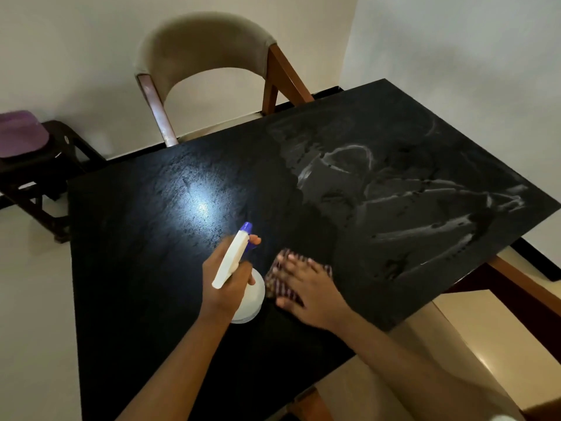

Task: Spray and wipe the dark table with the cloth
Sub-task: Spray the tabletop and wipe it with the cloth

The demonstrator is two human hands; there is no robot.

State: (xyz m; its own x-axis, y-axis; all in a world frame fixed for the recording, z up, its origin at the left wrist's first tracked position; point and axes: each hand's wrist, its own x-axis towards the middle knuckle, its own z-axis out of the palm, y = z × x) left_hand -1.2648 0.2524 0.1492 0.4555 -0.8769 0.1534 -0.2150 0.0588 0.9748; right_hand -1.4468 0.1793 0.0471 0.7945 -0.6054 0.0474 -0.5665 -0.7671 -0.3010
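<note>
There is one spray bottle (pixel 233 258), white with a blue nozzle, and the left hand (pixel 224 284) curls round its neck with a finger at the trigger; its opaque body hides whatever is inside. One checked cloth (pixel 277 279) lies on the one dark table (pixel 145 244) just right of the bottle, pressed flat under the spread fingers of the right hand (pixel 309 287). Pale wet streaks (pixel 394 189) lie beyond the right hand, one chair (pixel 206 44) stands past both hands, and one stool (pixel 45 165) stands far to the left.

Head camera looks down, close over the dark table (pixel 136 268).
</note>
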